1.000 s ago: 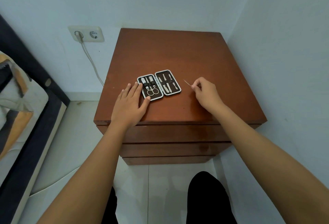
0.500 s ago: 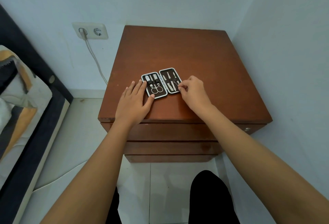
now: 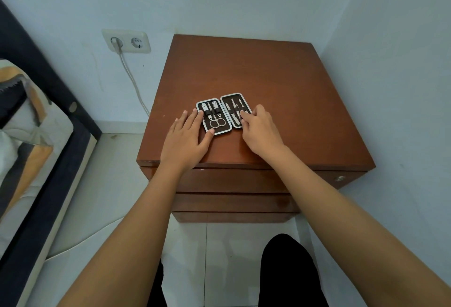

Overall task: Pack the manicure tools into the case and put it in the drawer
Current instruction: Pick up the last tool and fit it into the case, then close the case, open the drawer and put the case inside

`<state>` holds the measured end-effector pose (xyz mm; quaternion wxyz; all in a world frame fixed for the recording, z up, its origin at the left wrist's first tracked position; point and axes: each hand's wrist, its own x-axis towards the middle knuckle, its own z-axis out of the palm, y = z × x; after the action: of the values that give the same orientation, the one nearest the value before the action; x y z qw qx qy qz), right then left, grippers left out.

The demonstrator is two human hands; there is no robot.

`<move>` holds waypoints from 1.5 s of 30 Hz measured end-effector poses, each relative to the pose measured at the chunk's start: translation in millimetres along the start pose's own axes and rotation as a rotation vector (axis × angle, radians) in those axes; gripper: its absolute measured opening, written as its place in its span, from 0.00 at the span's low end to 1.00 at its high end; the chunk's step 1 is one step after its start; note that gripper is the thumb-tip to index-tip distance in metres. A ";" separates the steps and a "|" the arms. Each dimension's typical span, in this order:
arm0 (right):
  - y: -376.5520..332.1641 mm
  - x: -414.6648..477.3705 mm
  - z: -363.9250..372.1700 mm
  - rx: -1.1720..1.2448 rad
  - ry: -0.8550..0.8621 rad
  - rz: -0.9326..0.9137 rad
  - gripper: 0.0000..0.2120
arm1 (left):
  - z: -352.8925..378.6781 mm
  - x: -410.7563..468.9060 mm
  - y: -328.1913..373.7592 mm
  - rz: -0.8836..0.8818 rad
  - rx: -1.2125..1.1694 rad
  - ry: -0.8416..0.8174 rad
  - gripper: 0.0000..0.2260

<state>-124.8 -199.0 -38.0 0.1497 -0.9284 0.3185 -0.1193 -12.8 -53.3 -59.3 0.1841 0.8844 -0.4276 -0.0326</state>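
White floor tiles [image 3: 185, 245] sat nearest, with dark trouser legs [image 3: 288, 272] below frame centre. Brown wooden nightstand [image 3: 280, 75] stood in the corner, drawers [image 3: 231, 182] all shut. Left hand [image 3: 186, 139] lay flat and open on the top, fingertips touching the case [image 3: 223, 114] at its left edge. Case lay spread open near the front edge, scissors [image 3: 216, 123] and other small tools strapped in both halves. Right hand [image 3: 260, 130] had fingers curled down onto the right half; whether it pinched a tool, couldn't tell. Wall socket [image 3: 127, 41] with a cable [image 3: 133, 80] plugged in sat far left. No readable writing or brand anywhere.
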 end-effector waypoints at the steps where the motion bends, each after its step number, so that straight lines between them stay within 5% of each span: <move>1: 1.2 -0.2 0.5 0.016 -0.004 0.004 0.17 | 0.4 0.2 0.0 0.000 -0.002 0.001 0.27; 8: 15.1 -5.6 -4.8 0.418 0.159 0.115 0.14 | -5.8 4.7 -0.6 -0.018 -0.063 -0.015 0.29; 12: 20.1 8.1 -12.6 0.293 0.107 0.249 0.08 | -15.2 11.5 -0.4 -0.003 -0.010 -0.048 0.31; 19: 16.9 29.4 -19.9 0.151 -0.159 0.312 0.14 | -25.5 30.6 -8.6 -0.010 -0.082 -0.167 0.40; 22: 14.1 33.2 -19.9 0.107 -0.156 0.298 0.17 | -24.0 33.2 -5.4 -0.012 -0.077 -0.156 0.44; 25: 10.8 37.1 -29.4 0.140 -0.057 0.294 0.08 | -17.9 27.3 4.2 0.013 -0.114 -0.122 0.46; 32: 24.3 13.2 -54.9 0.285 0.172 -0.110 0.07 | 1.9 12.1 28.2 -0.011 -0.416 0.049 0.21; 36: 31.5 -18.5 -41.4 0.301 0.179 -0.271 0.07 | 10.1 12.1 35.8 -0.088 -0.438 0.150 0.18; 45: 28.0 -23.2 -6.9 0.273 0.196 -0.105 0.13 | 16.8 3.6 37.3 -0.098 -0.520 0.253 0.22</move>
<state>-160.4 -206.9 -44.5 0.2361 -0.8988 0.2633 -0.2589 -42.0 -82.2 -61.4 0.4549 0.8241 -0.3353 -0.0394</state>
